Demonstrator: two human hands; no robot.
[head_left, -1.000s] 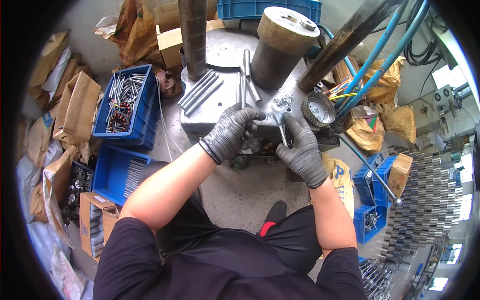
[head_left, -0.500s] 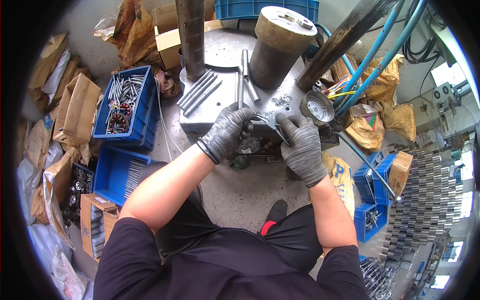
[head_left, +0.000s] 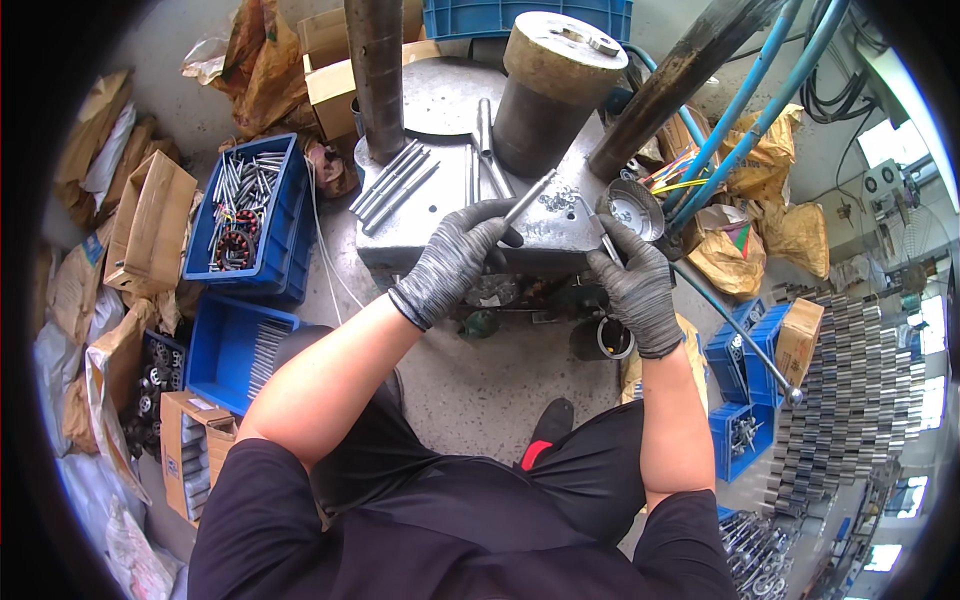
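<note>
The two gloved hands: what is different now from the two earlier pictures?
The left hand has drawn apart from the right hand and now holds a thin metal rod slanting up to the right. The right hand has shifted slightly right and holds a small metal piece. The metal worktable, the loose rods and the blue bin stayed in place.

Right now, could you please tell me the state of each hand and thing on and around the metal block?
Left hand: gloved, gripping a rod.
Rod: held tilted above the block.
Right hand: gloved, pinching a thin pin.
Pin: held, tip over the block.
Block: loose rods lying flat on it.
Bowl: upright, open.
Left crate: open, holding rods.
</note>
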